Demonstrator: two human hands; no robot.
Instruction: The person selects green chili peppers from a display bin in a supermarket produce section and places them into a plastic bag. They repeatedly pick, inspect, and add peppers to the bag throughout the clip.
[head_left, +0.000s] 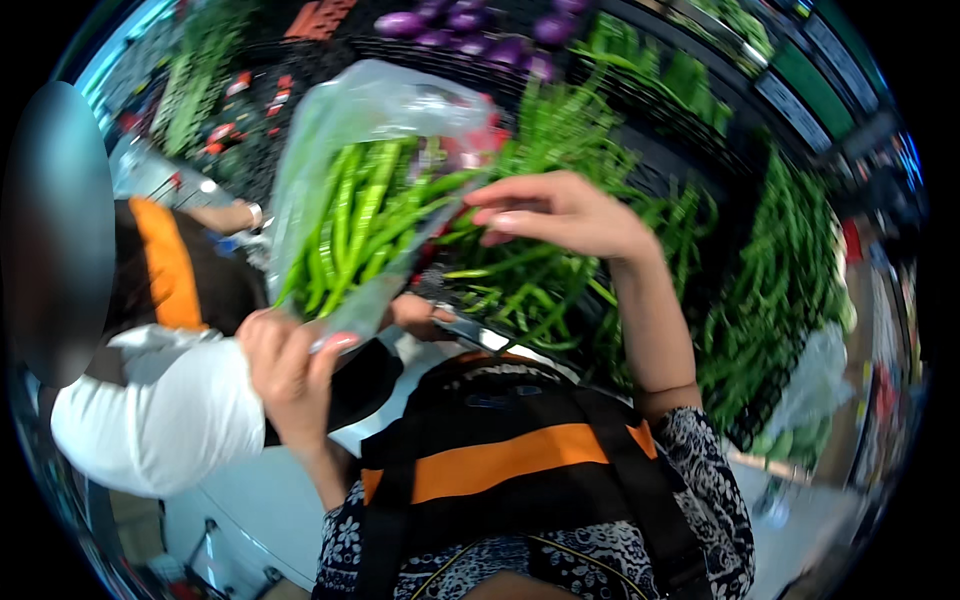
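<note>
A clear plastic bag (382, 94) with long green peppers (360, 214) in it lies tilted before me. My left hand (289, 367) grips the bag's near edge between thumb and fingers. At the opposite side of the bag's mouth is my right hand (562, 214), its thumb and fingertips slightly apart beside the plastic edge. Blur hides whether those fingertips touch the bag or a pepper; nothing is plainly held. Loose green peppers (532, 304) lie on the display below my right hand.
Eggplants (469, 45) fill a black crate at the back. Leafy greens (652, 71) and more long green vegetables (772, 300) lie to the right. Close on my left stands a person in a white sleeve (161, 412). Another person's hand (416, 311) shows under the bag.
</note>
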